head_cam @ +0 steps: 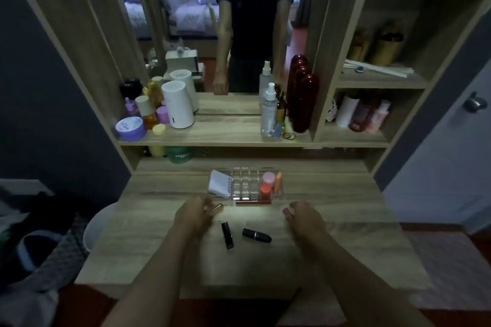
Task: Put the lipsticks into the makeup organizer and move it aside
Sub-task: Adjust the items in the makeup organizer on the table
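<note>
My left hand [192,216] is curled around a gold-toned lipstick [215,207], its end poking out past my fingertips; my right hand [305,218] is closed loosely on a pink lipstick [287,212], only its tip showing. Both hover above the tabletop [358,241], just in front of the clear makeup organizer [243,184], which sits toward the back with most of its grid cells empty and a few pink and orange tubes [268,184] standing at its right end. Two black lipsticks [227,235] [256,235] lie loose between my wrists, and a rose-coloured one [253,202] lies flat against the organizer's front edge. I think the risk is in the aim: the cells look narrow and transparent in this dim light, so a tube could catch a divider and tip, or nudge the light tray backward. My forearms could also roll the loose black ones away. A white packet [220,183] leaning in the left end carries writing I read roughly as "skin"; a green jar [180,154] under the shelf has lettering too blurred to read.
</note>
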